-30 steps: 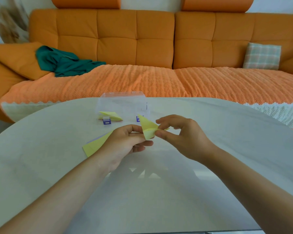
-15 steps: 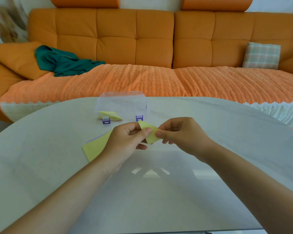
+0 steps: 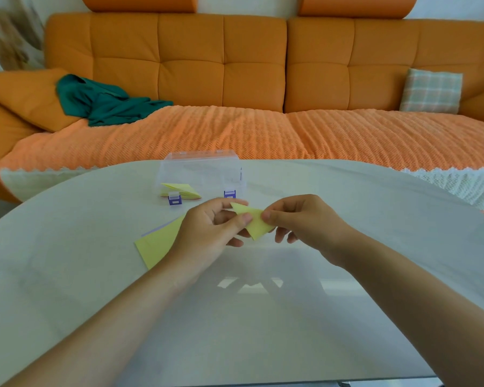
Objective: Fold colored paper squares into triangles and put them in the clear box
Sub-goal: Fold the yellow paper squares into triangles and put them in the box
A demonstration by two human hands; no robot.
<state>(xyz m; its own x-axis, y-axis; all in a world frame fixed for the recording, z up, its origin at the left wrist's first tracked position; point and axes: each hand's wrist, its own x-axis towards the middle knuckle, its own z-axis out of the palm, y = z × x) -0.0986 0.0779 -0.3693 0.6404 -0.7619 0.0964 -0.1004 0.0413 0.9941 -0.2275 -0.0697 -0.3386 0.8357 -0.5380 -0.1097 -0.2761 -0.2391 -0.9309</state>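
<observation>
The person holds a yellow paper triangle (image 3: 254, 223) just above the table (image 3: 347, 275), pinched between both hands. The left hand (image 3: 211, 229) has its fingers curled. Its thumb (image 3: 245, 218) presses on the near face of the paper's left side, the index finger arches over the upper tip, and the remaining fingers fold under the sheet. The right hand (image 3: 305, 219) grips the paper's right edge, with the thumb tip (image 3: 266, 216) on top and the curled fingers behind and below it. The two thumb tips sit close together, and only a narrow strip of paper shows between them. One corner of the triangle points away past the left index finger, and another hangs down below the thumbs.

Just beyond the left fingertips stands the clear box (image 3: 201, 171), with two purple latches (image 3: 175, 200) on its near wall. Folded yellow pieces (image 3: 180, 189) lie in its left part, seen through the clear wall. To the left of the fingers, a stack of yellow squares (image 3: 157, 244) lies flat on the table, partly hidden by the left hand and wrist. A thin purple edge shows along its far side. Well beyond the fingers runs an orange sofa (image 3: 221, 65), with a green cloth (image 3: 106, 104) on its left and a checked cushion (image 3: 430, 90) on its right.
</observation>
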